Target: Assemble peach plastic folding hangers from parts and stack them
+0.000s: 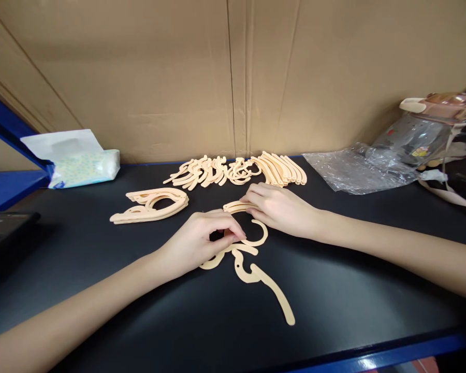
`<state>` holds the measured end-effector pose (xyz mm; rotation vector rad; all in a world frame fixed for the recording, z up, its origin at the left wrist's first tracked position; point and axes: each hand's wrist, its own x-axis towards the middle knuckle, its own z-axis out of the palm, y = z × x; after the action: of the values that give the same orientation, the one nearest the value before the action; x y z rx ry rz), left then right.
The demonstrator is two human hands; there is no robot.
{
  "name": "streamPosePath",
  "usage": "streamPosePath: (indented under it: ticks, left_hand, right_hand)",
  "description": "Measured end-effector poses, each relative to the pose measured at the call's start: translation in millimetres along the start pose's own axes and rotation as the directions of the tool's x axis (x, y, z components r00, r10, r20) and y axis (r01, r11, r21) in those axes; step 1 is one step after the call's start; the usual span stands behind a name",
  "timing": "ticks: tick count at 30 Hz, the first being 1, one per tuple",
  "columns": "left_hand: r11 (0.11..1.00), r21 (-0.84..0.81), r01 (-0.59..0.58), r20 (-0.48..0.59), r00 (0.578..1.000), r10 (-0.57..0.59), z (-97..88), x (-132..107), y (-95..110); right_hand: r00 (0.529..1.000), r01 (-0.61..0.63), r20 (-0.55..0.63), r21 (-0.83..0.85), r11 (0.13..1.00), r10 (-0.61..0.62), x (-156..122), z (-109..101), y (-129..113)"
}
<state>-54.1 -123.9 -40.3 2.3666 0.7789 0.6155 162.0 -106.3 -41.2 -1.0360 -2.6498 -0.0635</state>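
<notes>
My left hand (198,238) is closed, thumb and forefinger pinched at the end of a cream hanger hook (262,235). My right hand (283,211) has its fingers closed on cream curved hanger arms (233,206), just beyond the hook. Its fingers hide part of them. Nearer me, a loose hanger piece with a small hole (244,269) lies against a longer curved hanger arm (277,292). Another curved piece (248,249) lies under my left fingertips, partly covered by that hand.
Left of my hands lies a stack of folded hangers (171,204). Along the back are loose hooked pieces (205,171) and a row of curved arms (283,170). A tissue pack (85,166) stands back left; a plastic bag (357,168) and clear bottle (415,137) sit right.
</notes>
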Motion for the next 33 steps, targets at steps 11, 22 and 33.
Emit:
streamPosePath:
  ticks: [11,22,33]
  left_hand:
    - [1.000,-0.007,-0.022,-0.001,1.000,0.022,0.0,0,-1]
    - [0.965,0.222,0.144,-0.364,0.930,-0.055,-12.9,1,-15]
    - [0.950,0.314,-0.007,-0.195,0.978,0.072,-9.8,3,-30]
  right_hand:
    - [1.000,0.012,-0.020,-0.120,0.993,-0.015,0,5,0]
    - [0.978,-0.005,-0.208,-0.175,0.984,-0.032,2,-48,4]
    - [0.960,0.203,-0.162,-0.151,0.968,-0.227,-46,-15,-10]
